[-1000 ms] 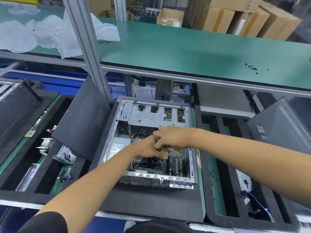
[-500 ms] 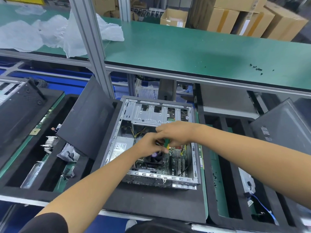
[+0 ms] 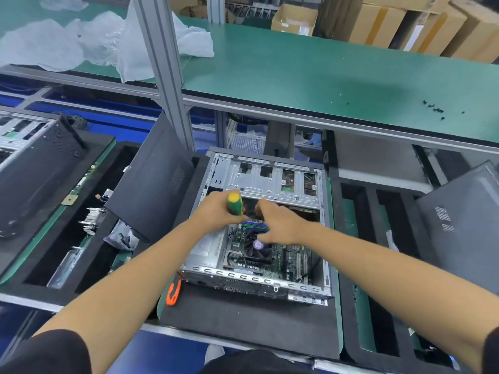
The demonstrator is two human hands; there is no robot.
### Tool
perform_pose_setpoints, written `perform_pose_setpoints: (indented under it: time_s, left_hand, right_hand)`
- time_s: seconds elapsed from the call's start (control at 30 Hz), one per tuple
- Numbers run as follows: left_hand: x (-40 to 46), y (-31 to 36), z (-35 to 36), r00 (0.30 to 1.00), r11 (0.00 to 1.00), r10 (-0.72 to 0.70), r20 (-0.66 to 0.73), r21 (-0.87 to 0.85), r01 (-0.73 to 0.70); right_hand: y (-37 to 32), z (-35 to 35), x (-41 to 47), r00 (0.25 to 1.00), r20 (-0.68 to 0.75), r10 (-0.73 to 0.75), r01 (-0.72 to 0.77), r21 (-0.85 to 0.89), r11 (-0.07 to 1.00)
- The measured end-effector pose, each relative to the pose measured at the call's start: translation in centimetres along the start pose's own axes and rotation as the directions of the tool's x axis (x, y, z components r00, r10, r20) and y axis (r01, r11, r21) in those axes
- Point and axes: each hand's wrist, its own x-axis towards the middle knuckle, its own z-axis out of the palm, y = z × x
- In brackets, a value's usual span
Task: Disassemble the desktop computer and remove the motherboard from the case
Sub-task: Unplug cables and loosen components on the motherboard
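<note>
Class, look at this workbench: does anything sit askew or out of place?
Yes. The black side panel leans tilted against the open case instead of lying flat, and small dark bits, perhaps screws, lie scattered loose on the green shelf.

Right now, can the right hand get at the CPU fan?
Probably yes. The right hand hovers inside the open case, right over the fan, with nothing between them. The left hand grips the screwdriver off to the side.

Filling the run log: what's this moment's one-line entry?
left hand grips screwdriver | right hand reaches over motherboard | board still in case
</note>
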Motion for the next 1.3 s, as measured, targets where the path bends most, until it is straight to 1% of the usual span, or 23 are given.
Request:
perform_pose_setpoints:
  time_s: [0.07,0.17,0.23,0.3,0.37,0.5,0.57,0.67,0.97,1.13,1.3]
  left_hand:
    - [-0.3,-0.4,0.8,1.0,0.997,-0.022,0.015,-0.079,0.023]
    - [-0.4,-0.8,1.6,0.997,0.991,-0.08,-0.013,-0.11,0.079]
    - [-0.2,-0.9,1.6,0.993,0.987,-0.113,-0.028,-0.119,0.109]
    - [-0.1,-0.9,1.5,0.994,0.988,-0.11,-0.017,-0.11,0.107]
    - [-0.2,-0.8,1.6,0.995,0.99,-0.101,-0.009,-0.105,0.099]
    - [-0.1,-1.0,1.7,0.991,0.986,-0.129,-0.033,-0.109,0.125]
    - [0.0,-1.1,1.7,0.992,0.99,-0.12,-0.046,-0.075,0.117]
    - [-0.1,-1.1,1.7,0.995,0.994,-0.102,-0.022,-0.034,0.101]
    - [-0.1,-1.1,1.8,0.993,0.988,-0.122,-0.005,-0.091,0.121]
    - [0.1,-1.1,1.7,0.993,0.991,-0.116,-0.016,-0.064,0.114]
    - [0.2,-1.2,1.6,0.995,0.992,-0.103,0.002,-0.069,0.103]
  right_hand:
    - [0.1,2.7,0.4,1.0,0.007,-0.003,0.004,-0.06,0.998]
    - [0.2,6.1,1.0,0.999,0.044,0.004,0.002,-0.148,0.989]
    - [0.5,7.8,1.2,0.996,0.074,0.043,-0.03,-0.163,0.986]
    - [0.8,8.8,1.3,0.993,0.082,0.086,-0.074,-0.146,0.986]
    - [0.9,9.1,1.3,0.991,0.091,0.103,-0.089,-0.145,0.985]
    - [1.1,9.1,1.4,0.989,0.096,0.109,-0.096,-0.13,0.987]
    - [1.1,9.1,1.4,0.99,0.086,0.112,-0.101,-0.12,0.988]
    - [1.0,9.2,1.4,0.992,0.07,0.108,-0.1,-0.118,0.988]
    - [1.0,9.2,1.4,0.992,0.051,0.113,-0.107,-0.1,0.989]
    - [0.9,9.2,1.4,0.993,0.047,0.113,-0.108,-0.1,0.989]
    - [0.9,9.1,1.5,0.993,0.043,0.111,-0.107,-0.091,0.99]
